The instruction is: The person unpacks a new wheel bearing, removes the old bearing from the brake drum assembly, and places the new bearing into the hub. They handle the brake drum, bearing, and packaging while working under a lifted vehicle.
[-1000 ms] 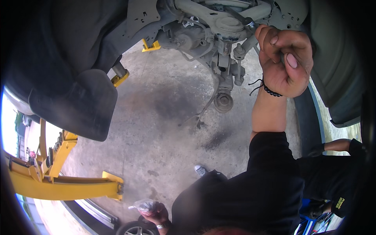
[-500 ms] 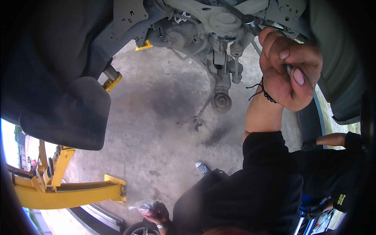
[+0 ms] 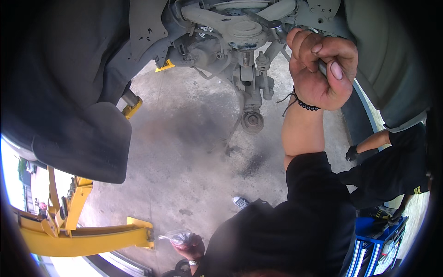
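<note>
The metal wrench (image 3: 279, 30), likely stiff, weighty and best taken by its handle (image 3: 322, 69), is gripped beside the suspension (image 3: 244, 30) by the right hand (image 3: 316, 82), a light-looking bag (image 3: 181, 238) by the left hand (image 3: 194, 249).

Black top (image 3: 304, 221), right sleeve (image 3: 308, 173) was short. Right hand (image 3: 321, 69) was ungloved, with a black beaded bracelet (image 3: 307, 106) and loose cord ends at its wrist. Left hand (image 3: 196, 249), also ungloved, had a silvery wristband (image 3: 193, 262); grey-and-white sneaker (image 3: 240, 202) showed below.
</note>
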`<state>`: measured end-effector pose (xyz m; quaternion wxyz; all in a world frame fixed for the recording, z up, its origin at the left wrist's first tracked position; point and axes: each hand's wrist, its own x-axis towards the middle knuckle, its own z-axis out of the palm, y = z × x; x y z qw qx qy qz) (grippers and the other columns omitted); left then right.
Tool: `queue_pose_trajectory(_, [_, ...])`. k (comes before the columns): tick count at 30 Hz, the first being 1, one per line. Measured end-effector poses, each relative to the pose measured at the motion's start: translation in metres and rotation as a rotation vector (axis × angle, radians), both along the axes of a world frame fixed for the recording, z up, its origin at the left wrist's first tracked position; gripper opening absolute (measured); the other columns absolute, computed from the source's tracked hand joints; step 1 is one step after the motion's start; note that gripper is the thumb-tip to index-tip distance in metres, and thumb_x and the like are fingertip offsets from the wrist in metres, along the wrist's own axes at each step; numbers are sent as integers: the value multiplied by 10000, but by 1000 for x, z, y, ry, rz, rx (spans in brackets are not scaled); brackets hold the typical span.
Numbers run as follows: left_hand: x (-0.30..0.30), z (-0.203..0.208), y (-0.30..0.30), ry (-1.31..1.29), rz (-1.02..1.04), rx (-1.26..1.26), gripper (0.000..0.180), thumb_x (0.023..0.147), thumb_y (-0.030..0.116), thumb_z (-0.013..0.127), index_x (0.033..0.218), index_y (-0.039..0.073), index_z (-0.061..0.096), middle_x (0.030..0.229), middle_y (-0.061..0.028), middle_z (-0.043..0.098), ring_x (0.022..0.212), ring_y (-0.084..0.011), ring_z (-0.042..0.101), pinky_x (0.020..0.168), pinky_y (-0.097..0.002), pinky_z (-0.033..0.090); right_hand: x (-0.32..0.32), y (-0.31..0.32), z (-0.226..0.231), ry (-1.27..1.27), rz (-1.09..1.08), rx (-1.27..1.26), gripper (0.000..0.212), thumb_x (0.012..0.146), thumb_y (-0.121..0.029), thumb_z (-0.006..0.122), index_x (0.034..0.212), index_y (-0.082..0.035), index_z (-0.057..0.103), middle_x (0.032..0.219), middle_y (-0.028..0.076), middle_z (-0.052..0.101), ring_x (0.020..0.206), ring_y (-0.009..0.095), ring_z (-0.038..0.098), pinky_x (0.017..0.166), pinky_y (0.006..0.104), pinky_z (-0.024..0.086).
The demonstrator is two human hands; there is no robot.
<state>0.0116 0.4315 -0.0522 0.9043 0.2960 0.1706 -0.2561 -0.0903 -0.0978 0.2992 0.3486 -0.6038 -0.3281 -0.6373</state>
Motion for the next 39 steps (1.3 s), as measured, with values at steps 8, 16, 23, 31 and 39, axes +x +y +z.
queue_pose_trajectory(8, [-13,-13,21,54,52,130,610,917,764,499,847,177,650,643,-60,596,465,-205,465,460,-323,354,-9,1,62,-40,152,153,312,889,-184,458,1094,26,561,610,23,362,569,147,328,625,373,312])
queue_pose_trajectory(16, [-36,-10,52,-6,96,20,572,950,719,491,867,184,672,653,-55,609,458,-205,470,438,-336,348,-42,63,64,-14,194,-302,336,868,-197,543,1156,-31,592,554,-18,347,499,120,270,615,328,272])
queue_pose_trajectory(23, [-39,-15,57,-49,164,-70,544,966,691,489,885,189,681,656,-35,615,452,-198,468,435,-334,344,-154,80,66,-242,26,-9,462,888,-232,443,1196,62,623,576,8,363,502,132,296,606,379,311])
queue_pose_trajectory(31, [-56,2,59,-87,-101,-87,502,985,639,486,941,188,703,707,-26,661,452,-190,469,425,-317,327,-10,58,-1,786,-687,577,270,875,-221,594,856,15,725,716,88,658,658,206,615,643,360,497])
queue_pose_trajectory(39, [-84,-38,94,-87,-478,51,603,984,704,425,906,157,669,735,-36,648,530,-197,476,488,-335,364,-131,168,-58,763,-500,428,313,907,-128,613,1176,-4,714,640,48,611,538,155,568,581,334,463])
